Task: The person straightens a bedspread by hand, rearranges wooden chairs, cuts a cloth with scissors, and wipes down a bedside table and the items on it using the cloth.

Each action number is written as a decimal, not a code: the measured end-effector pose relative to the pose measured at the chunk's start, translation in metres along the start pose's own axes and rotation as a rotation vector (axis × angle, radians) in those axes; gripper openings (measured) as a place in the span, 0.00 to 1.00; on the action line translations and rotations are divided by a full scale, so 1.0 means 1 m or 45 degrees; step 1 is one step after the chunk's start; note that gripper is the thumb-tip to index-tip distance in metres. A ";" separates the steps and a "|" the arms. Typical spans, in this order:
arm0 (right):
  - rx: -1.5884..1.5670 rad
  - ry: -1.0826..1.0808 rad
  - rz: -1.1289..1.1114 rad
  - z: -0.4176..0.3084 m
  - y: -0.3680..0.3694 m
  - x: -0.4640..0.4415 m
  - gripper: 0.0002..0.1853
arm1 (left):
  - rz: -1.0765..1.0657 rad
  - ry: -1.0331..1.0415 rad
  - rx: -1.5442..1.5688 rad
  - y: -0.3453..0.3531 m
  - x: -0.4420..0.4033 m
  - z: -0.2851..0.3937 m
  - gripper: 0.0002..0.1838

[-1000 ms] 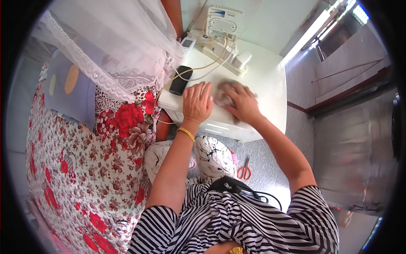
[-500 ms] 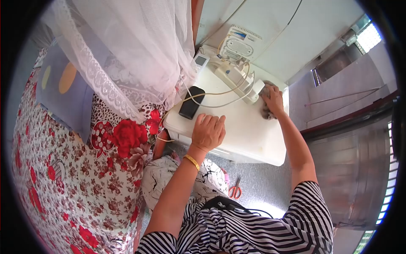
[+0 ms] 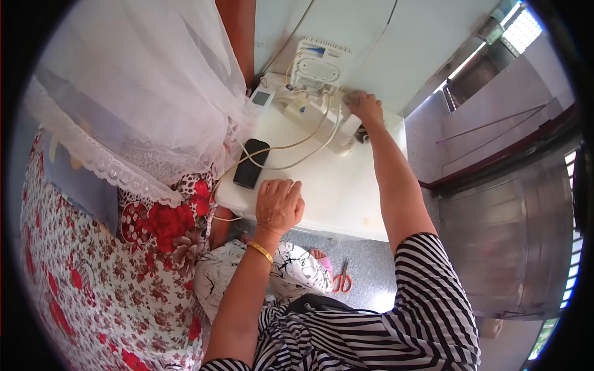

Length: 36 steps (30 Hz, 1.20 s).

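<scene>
At the back right of the white cabinet top [image 3: 337, 198], my right hand [image 3: 366, 110] is closed on a grey-brown rag [image 3: 363, 133], which is mostly hidden under the palm and fingers. It is pressed to the surface behind a white power strip [image 3: 318, 120] with a plugged-in adapter [image 3: 351, 125]. By the front edge hovers my left hand [image 3: 279, 204], its fingers curled in, with nothing visible in them. A black phone [image 3: 251, 164] lies just beyond that hand, with a cable crossing over it.
A white router [image 3: 320, 65] leans against the wall, and a white device with a small screen [image 3: 261, 98] stands beside it. Loose cables [image 3: 291, 166] loop over the top. A sheer curtain [image 3: 154, 80] and floral bed [image 3: 93, 297] are at left. Orange-handled scissors [image 3: 342, 282] lie on the floor.
My right hand has slid the rag away from me, from the cabinet's right side to behind the power strip. My left hand stays curled near the front edge. The view has shifted right.
</scene>
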State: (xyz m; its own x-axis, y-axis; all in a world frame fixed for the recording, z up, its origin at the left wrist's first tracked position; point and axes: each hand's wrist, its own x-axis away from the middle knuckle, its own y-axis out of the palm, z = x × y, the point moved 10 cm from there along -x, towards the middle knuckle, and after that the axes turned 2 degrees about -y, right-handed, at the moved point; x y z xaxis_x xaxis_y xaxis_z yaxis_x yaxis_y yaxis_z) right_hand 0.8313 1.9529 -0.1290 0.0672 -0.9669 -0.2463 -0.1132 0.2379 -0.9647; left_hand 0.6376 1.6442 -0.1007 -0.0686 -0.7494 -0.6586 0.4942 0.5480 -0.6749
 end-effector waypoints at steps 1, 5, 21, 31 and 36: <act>-0.060 -0.060 -0.037 -0.001 -0.001 0.008 0.25 | 0.034 0.028 0.005 -0.001 -0.001 0.001 0.11; -0.170 -0.176 -0.044 0.012 -0.005 0.052 0.28 | 0.042 -0.003 0.025 0.000 -0.001 0.000 0.09; -0.050 -0.057 0.058 0.063 -0.058 0.175 0.19 | 0.059 -0.044 0.055 0.000 0.001 -0.005 0.08; 0.099 0.334 0.063 0.115 -0.009 0.004 0.25 | -0.044 -0.074 0.113 0.007 -0.003 -0.010 0.11; 0.125 0.307 0.106 0.120 -0.006 -0.003 0.26 | -0.022 -0.054 0.126 0.005 0.001 -0.008 0.12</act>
State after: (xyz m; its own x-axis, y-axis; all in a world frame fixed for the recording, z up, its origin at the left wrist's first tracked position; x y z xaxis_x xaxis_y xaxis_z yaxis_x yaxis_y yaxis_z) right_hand 0.9505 1.9651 -0.1334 -0.1775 -0.9349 -0.3074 -0.0113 0.3142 -0.9493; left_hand 0.6330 1.6494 -0.1072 -0.0424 -0.7745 -0.6311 0.5766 0.4969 -0.6486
